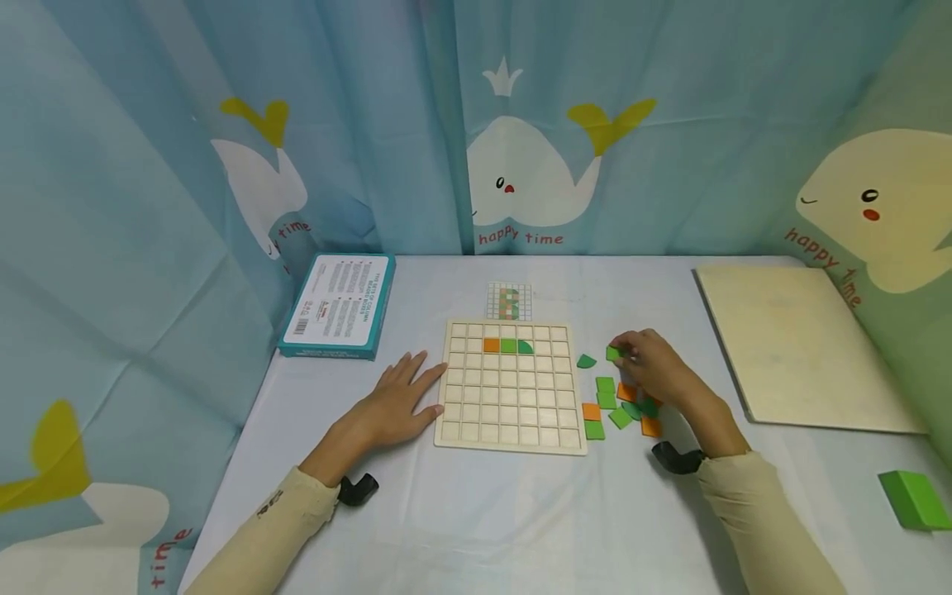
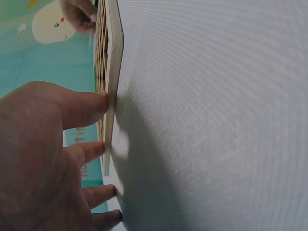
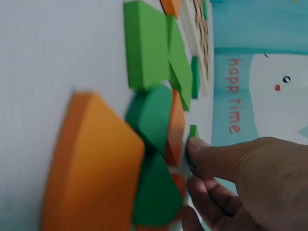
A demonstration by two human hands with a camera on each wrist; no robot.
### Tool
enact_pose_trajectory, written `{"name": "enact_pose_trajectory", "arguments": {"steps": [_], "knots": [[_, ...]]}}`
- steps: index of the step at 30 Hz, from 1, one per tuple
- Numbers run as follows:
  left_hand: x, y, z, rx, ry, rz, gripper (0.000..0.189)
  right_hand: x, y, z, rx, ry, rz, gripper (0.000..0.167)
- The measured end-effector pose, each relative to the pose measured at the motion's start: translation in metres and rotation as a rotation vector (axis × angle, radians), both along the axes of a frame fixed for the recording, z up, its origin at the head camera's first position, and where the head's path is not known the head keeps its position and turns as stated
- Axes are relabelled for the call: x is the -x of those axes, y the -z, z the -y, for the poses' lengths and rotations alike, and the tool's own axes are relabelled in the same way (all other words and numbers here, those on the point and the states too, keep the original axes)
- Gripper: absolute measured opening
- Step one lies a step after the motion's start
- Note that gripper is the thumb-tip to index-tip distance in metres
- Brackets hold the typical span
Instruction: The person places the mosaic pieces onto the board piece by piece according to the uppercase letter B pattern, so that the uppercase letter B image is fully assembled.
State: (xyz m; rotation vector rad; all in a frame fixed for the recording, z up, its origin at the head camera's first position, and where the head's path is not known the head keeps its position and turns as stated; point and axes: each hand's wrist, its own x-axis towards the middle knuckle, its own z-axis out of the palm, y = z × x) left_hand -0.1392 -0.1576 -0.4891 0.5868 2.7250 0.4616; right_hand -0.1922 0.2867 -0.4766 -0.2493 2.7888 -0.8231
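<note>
On the white-covered table (image 1: 476, 512), the gridded wooden board (image 1: 509, 416) seats an orange square (image 1: 492, 345), light-green square (image 1: 509, 345) and dark-green quarter-circle (image 1: 525, 347) in one row. The left hand (image 1: 396, 405), fingers spread, touches the board's left edge. Right of the board, the right hand (image 1: 656, 365) pinches a light-green tile (image 1: 613, 354) near loose tiles (image 1: 606, 385).

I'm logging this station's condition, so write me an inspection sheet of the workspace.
Surface: white-covered table.
Job's things: grid board with three tiles in one row; printed card just beyond it; loose orange and green tiles at its right.
Clutter: teal-edged box left; pale panel and green block right.
Hands: left hand touches the grid board's left edge; right hand pinches a light-green tile.
Cables: nothing seen.
Surroundings: blue-green curtain with whale prints.
</note>
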Motion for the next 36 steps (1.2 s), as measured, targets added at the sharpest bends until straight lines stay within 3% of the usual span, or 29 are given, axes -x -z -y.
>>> {"name": "enact_pose_trajectory", "arguments": {"steps": [10,13,18,24,30,36], "knots": [[0.0,-0.001,0.001,-0.005,0.0,0.002,0.07,0.012,-0.001,0.02,0.027,-0.016,-0.065,0.032],[-0.001,-0.001,0.0,-0.008,0.002,0.009,0.07,0.011,-0.005,0.039,0.061,-0.025,-0.05,0.033],[-0.001,-0.001,0.0,-0.006,0.002,0.004,0.07,0.004,-0.012,0.08,0.118,-0.111,-0.054,0.032],[0.0,0.001,0.0,-0.008,-0.002,-0.013,0.07,-0.001,-0.01,0.127,0.104,-0.183,-0.065,0.031],[0.0,-0.001,0.0,-0.013,0.003,-0.015,0.07,-0.003,-0.005,0.156,0.042,-0.266,-0.193,0.025],[0.001,-0.001,0.001,-0.011,0.012,-0.021,0.07,-0.007,0.001,0.173,-0.018,-0.274,-0.282,0.013]]}}
